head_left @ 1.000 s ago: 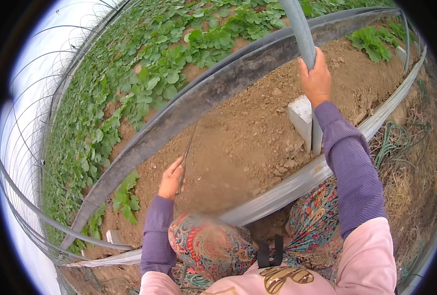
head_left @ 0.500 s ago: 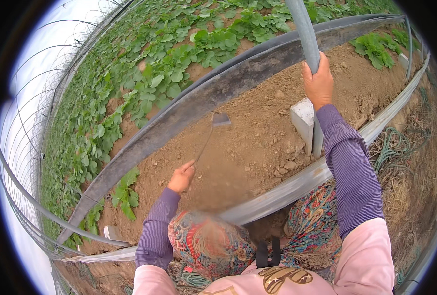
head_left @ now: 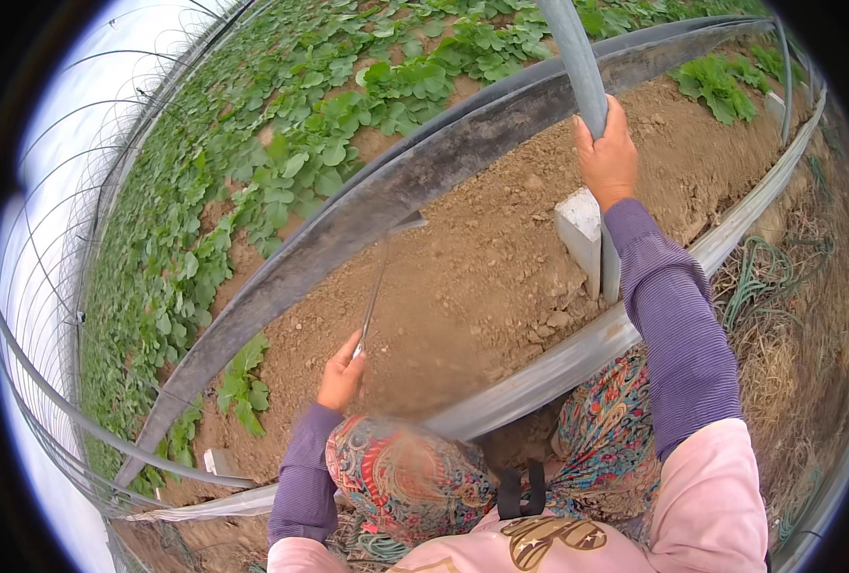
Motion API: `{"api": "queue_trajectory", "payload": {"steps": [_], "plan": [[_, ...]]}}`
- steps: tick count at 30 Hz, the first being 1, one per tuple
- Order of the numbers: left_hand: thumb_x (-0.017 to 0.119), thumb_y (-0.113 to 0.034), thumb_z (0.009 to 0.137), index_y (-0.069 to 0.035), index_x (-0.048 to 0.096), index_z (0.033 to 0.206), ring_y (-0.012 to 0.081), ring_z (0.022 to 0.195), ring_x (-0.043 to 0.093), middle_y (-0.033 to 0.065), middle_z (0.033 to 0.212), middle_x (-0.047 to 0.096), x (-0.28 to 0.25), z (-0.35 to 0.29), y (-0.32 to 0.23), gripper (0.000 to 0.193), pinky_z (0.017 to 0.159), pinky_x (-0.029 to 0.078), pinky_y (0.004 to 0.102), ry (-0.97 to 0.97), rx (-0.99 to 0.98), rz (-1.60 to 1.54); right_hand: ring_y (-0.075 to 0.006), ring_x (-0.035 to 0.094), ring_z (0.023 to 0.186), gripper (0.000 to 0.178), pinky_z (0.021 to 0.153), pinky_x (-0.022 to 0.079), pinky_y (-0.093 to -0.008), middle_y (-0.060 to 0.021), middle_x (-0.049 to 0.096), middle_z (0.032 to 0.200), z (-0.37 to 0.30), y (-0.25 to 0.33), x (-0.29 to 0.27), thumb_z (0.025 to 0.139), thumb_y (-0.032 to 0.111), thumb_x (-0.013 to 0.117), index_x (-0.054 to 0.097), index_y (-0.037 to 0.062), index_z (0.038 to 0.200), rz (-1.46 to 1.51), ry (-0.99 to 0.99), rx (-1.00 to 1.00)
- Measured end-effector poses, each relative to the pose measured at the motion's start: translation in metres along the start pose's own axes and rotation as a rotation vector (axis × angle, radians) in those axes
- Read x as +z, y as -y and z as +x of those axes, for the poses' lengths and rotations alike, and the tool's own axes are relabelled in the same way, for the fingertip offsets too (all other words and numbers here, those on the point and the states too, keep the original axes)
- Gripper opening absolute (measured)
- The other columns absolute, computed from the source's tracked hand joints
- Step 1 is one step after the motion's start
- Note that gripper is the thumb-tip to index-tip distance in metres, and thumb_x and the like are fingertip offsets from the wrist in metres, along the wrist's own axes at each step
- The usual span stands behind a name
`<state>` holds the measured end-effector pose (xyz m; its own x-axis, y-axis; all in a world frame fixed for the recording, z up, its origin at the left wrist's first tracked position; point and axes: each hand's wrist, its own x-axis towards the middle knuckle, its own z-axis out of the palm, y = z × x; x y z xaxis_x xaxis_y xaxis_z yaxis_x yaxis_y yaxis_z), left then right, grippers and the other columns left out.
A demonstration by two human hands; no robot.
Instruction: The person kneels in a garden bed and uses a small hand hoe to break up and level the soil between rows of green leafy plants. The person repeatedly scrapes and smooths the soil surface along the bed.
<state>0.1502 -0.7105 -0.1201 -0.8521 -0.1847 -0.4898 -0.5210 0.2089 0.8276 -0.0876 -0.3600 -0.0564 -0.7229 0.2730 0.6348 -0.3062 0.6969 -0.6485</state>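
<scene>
In my left hand [head_left: 341, 374] is a small hand hoe [head_left: 374, 298], gripped low on its thin metal handle. The hoe's blade points away from me, close to the lower edge of a long dark plastic sheet [head_left: 333, 222]. Loose brown soil [head_left: 453, 296] lies below and beside the tool. My right hand [head_left: 608, 158] is wrapped round a thick grey metal pipe [head_left: 574, 67] that rises past the top of the view. Beneath that hand a white concrete post [head_left: 579, 229] stands beside the pipe's lower part.
Green leafy plants [head_left: 348, 105] grow in rows beyond the sheet. A rolled clear plastic film [head_left: 558, 372] runs across in front of my knees. Green rope [head_left: 761, 277] and dry grass [head_left: 783, 368] lie at the right. Curved hoops [head_left: 71, 406] arch up at the left.
The hoe has swung up and leftward, its blade now edge-on by the dark sheet. My left hand has shifted slightly down and left. My right hand keeps its grip on the pipe.
</scene>
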Motion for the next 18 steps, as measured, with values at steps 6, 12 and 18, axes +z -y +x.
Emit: {"api": "queue_trajectory", "payload": {"steps": [6, 12, 18], "plan": [[0.043, -0.013, 0.079, -0.009, 0.038, 0.118, 0.0033, 0.042, 0.034, -0.0050, 0.053, 0.040, 0.001, -0.011, -0.020, 0.039, 0.037, 0.029, 0.0179, 0.020, -0.082, 0.040, -0.0311, 0.053, 0.077, 0.042, 0.064, 0.043, -0.0374, -0.0153, 0.052, 0.090, 0.001, -0.003, -0.001, 0.074, 0.028, 0.053, 0.037, 0.0090, 0.108, -0.003, -0.011, -0.024], [0.043, -0.011, 0.079, -0.007, 0.039, 0.117, 0.0035, 0.038, 0.032, -0.0054, 0.051, 0.039, -0.016, 0.003, 0.031, 0.038, 0.035, 0.027, 0.0194, -0.187, 0.050, 0.170, -0.0317, 0.053, 0.078, 0.042, 0.064, 0.043, -0.0377, -0.0159, 0.052, 0.091, 0.001, 0.001, 0.003, 0.074, 0.028, 0.053, 0.037, 0.0088, 0.108, 0.032, -0.003, -0.025], [0.043, -0.012, 0.080, -0.008, 0.037, 0.119, 0.0033, 0.041, 0.033, -0.0062, 0.054, 0.039, -0.018, -0.022, 0.011, 0.040, 0.037, 0.027, 0.0182, -0.054, 0.128, -0.001, -0.0318, 0.053, 0.078, 0.043, 0.064, 0.042, -0.0378, -0.0157, 0.052, 0.091, 0.001, -0.003, -0.001, 0.074, 0.028, 0.052, 0.036, 0.0087, 0.109, 0.011, -0.019, -0.033]]}}
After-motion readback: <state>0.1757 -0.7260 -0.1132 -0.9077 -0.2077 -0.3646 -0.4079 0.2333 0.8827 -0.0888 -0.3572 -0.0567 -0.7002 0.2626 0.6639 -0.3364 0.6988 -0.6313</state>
